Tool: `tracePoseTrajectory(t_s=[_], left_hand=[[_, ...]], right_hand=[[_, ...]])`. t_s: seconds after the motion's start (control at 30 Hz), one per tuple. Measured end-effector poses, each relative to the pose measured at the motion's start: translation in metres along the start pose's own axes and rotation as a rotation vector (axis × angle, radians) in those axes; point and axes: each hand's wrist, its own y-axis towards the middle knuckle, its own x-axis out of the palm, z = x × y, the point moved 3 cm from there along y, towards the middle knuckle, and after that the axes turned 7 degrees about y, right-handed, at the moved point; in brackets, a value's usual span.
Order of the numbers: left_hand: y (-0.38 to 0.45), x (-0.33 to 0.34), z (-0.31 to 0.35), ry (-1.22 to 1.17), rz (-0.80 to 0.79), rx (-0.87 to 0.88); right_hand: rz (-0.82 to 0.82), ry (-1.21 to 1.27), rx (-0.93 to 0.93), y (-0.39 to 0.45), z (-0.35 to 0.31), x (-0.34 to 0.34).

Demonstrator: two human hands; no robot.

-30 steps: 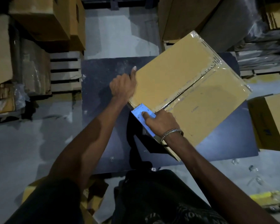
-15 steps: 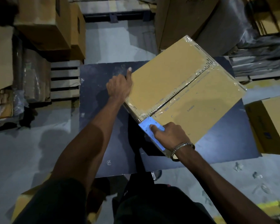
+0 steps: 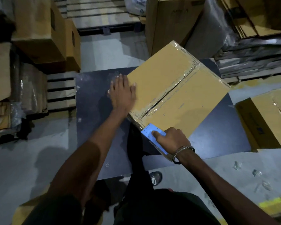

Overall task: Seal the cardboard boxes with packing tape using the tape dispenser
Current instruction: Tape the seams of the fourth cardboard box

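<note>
**Blue dispenser at the box's near edge, left hand now flat**

A tan rectangular cardboard box (image 3: 177,95) sits turned at an angle on the dark tabletop (image 3: 94,101). Glossy clear packing tape (image 3: 162,96) runs along its centre seam, where a dark slit shows between the two top flaps, and more tape shines on the far and near edges. The right hand (image 3: 170,140) grasps the light-blue flat-sided tape dispenser (image 3: 150,133) with fingers curled over it, at the box's near edge; a metal bracelet (image 3: 183,151) circles that wrist. The left hand (image 3: 122,93) lies released, fingers straight, pressing the box's left corner. Half a second ago this hand was curled with only its thumb up against the box side; it has since opened. The dispenser has shifted along the near edge away from the seam.
</note>
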Motion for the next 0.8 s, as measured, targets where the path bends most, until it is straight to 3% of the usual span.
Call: tracePoseTrajectory(t_s=[0.2,0.5,0.8], left_hand=[[-0.07,0.008,0.048,0.061,-0.095,-0.036],[-0.064,0.015,0.045,0.122,-0.176,-0.064],[-0.063,0.019,0.047,0.139,-0.152,-0.065]], right_hand=[[0.009,0.036,0.006,-0.005,-0.002,-0.003],[-0.001,0.026,-0.001,-0.013,0.01,-0.003],[-0.01,0.038,-0.002,-0.038,0.077,-0.015]])
